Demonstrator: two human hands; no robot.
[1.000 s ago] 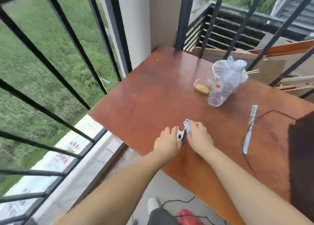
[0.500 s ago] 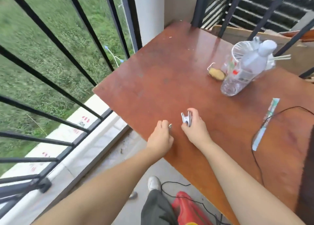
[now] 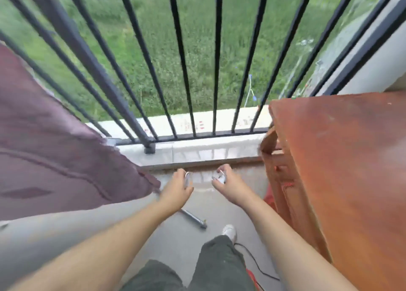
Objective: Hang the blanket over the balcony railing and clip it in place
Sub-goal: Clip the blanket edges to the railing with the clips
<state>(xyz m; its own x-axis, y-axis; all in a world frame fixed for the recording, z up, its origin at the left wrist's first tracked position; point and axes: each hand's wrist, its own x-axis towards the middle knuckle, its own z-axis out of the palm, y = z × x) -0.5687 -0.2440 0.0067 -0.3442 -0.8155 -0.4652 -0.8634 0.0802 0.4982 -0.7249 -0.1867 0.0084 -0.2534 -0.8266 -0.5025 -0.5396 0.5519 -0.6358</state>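
A purple-brown blanket (image 3: 48,150) hangs down on the left, its lower corner ending just left of my left hand. The black balcony railing (image 3: 182,55) stands straight ahead with grass behind its bars. My left hand (image 3: 176,190) grips a white clip (image 3: 187,178). My right hand (image 3: 230,186) grips another white clip (image 3: 220,177). Both hands are held low in front of the railing's base, about a hand's width apart. The view is blurred by motion.
A reddish-brown wooden table (image 3: 342,169) fills the right side. A grey metal rod (image 3: 193,219) lies on the concrete floor under my left forearm. A black cable (image 3: 257,262) and something red (image 3: 252,277) lie by my feet.
Each hand has lifted a white clip off the table. I have turned left from the table toward the railing, and the blanket has come into view.
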